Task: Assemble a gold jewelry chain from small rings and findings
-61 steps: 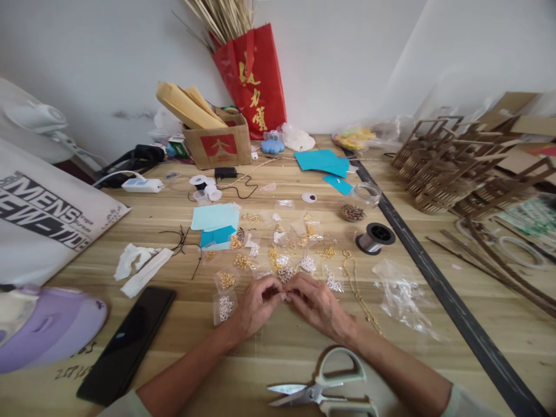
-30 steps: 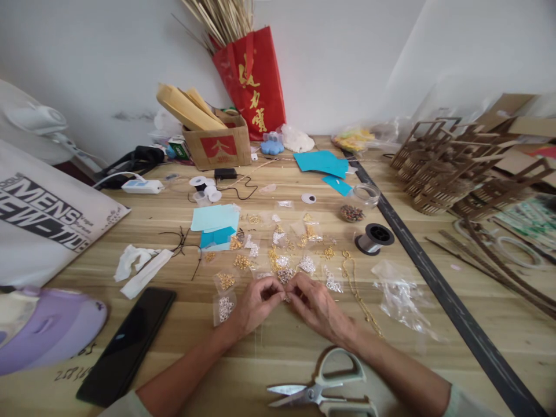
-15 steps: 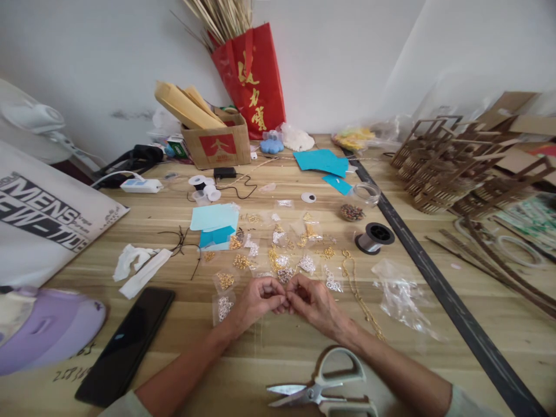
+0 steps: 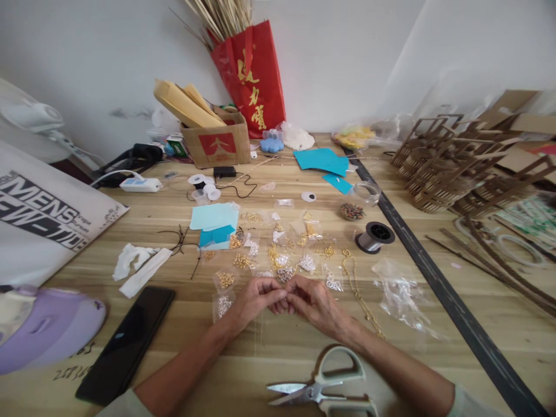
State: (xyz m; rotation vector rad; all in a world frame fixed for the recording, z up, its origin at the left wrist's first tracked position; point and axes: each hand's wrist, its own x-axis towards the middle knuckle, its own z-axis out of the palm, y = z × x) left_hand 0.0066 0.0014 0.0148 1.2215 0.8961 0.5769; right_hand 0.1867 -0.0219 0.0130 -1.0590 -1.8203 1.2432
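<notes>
My left hand (image 4: pixel 262 296) and my right hand (image 4: pixel 309 298) meet fingertip to fingertip low over the wooden table. Both are pinched closed; whatever lies between the fingertips is too small to make out, though a faint thin strand seems to hang below the left one. Just beyond them lie small bags and heaps of findings: gold beads (image 4: pixel 225 280), silver beads (image 4: pixel 306 263), dark silvery beads (image 4: pixel 284 273) and white rings (image 4: pixel 333 282). A gold chain (image 4: pixel 357 289) stretches beside my right wrist. Scissors (image 4: pixel 319 388) with pale handles rest partly open nearer my body.
A spool of wire (image 4: pixel 374 237) and a jar of coloured beads (image 4: pixel 353 211) stand at right. A phone (image 4: pixel 125 344) and a purple appliance (image 4: pixel 47 330) lie left. Blue cards (image 4: pixel 215 218) sit farther back. Woven baskets (image 4: pixel 452 168) fill the far right; a plastic bag (image 4: pixel 399 295) lies nearer.
The fingertips have shifted very slightly against each other, with the left thumb a little straighter. Both hands stay in the same place, and nothing on the table has moved.
</notes>
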